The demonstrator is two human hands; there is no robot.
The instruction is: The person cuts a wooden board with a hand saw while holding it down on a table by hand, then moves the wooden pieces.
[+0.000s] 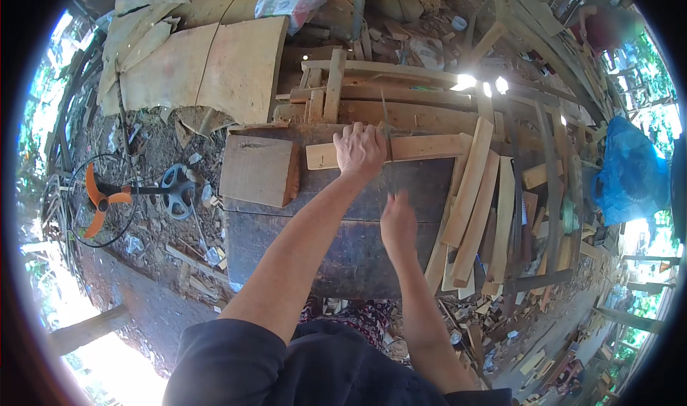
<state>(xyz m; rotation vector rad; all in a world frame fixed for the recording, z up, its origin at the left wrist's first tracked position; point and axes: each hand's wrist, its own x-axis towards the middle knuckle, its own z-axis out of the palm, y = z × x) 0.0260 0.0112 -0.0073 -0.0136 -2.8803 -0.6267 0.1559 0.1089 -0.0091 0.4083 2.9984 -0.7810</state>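
Observation:
A pale wooden strip (pixel 429 148) lies crosswise near the far edge of a dark worktable (pixel 322 263). My left hand (pixel 360 148) is closed over its left part and presses it down. Just right of those fingers, a thin saw blade (pixel 387 134) runs across the strip, seen almost edge-on. My right hand (pixel 398 220) is closed in a fist at the near end of the saw, slightly blurred; its handle is hidden in the fingers. A thick wooden block (pixel 257 170) sits on the table to the left of the strip.
Several cut boards (pixel 476 198) lean in a pile along the table's right side. Wooden frame pieces (pixel 401 91) stand beyond the far edge. A fan with orange blades (pixel 100 200) is at left, a blue plastic bag (pixel 633 170) at right. Scraps litter the ground.

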